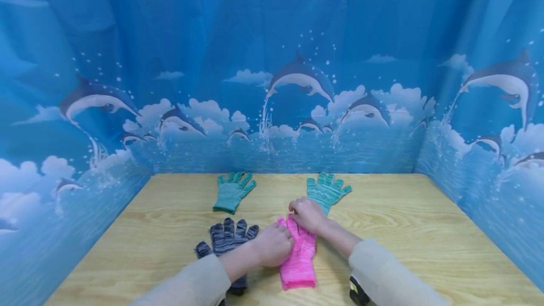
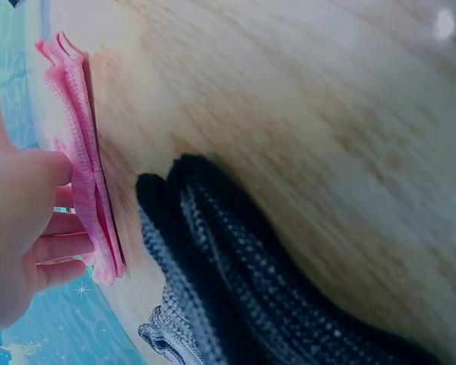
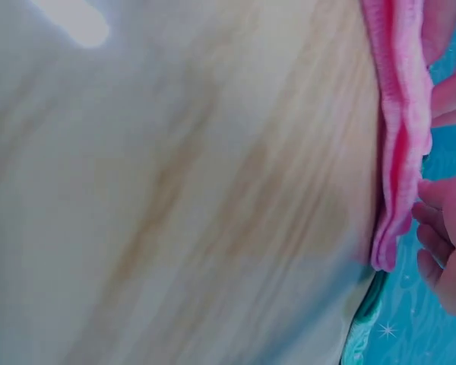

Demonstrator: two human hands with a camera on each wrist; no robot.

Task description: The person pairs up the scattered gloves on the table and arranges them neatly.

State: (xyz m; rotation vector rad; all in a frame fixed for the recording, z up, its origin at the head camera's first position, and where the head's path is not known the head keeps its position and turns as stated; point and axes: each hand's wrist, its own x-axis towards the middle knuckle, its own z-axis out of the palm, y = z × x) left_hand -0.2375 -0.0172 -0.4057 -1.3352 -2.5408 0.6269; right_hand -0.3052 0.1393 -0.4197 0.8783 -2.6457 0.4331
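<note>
While the pink glove (image 1: 302,259) lies on the bench (image 1: 403,230) with its cuff toward the person, both hands are at it. The left hand (image 1: 276,245) is at its left edge, fingers (image 2: 64,245) partly bent and touching it; the right hand (image 1: 309,215) is at its far end, fingers curled (whether either hand pinches it, I cannot tell). The dark glove (image 1: 229,242) lies just to the left, partly hidden by the left arm (image 1: 238,261). Farther back lie two green gloves (image 1: 231,195), one near the right hand, before a blue curtain (image 1: 272,13).
</note>
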